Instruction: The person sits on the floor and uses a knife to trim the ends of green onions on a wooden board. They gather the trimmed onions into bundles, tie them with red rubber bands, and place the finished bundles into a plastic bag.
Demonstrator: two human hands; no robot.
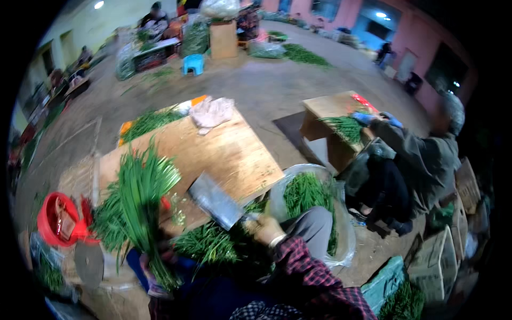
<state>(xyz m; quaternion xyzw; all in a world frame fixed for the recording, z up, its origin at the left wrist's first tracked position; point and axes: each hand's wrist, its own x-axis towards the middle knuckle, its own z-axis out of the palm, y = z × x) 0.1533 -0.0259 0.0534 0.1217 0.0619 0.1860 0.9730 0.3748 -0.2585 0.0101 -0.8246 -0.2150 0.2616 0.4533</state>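
A cleaver (216,201) with a broad metal blade is in my right hand (265,229), its blade over the near edge of the wooden board (240,160). My left hand (154,276), partly hidden and blurred, is closed around a bunch of long green leafy stalks (138,196) held above the board's left end. More cut greens (110,224) lie behind that bunch on the left. Loose green stalks (212,244) lie below the board, near my lap. A crumpled pale cloth (212,114) rests at the board's far edge, beside a pile of greens (154,122).
A red plastic basin (50,220) stands at the left. Right of my knee is a plastic-lined container (346,236) of greens. A co-worker (424,160) in blue gloves sits at another wooden table (332,100) on the right. Crates (434,264) stand at lower right; a blue stool (193,64) is farther off.
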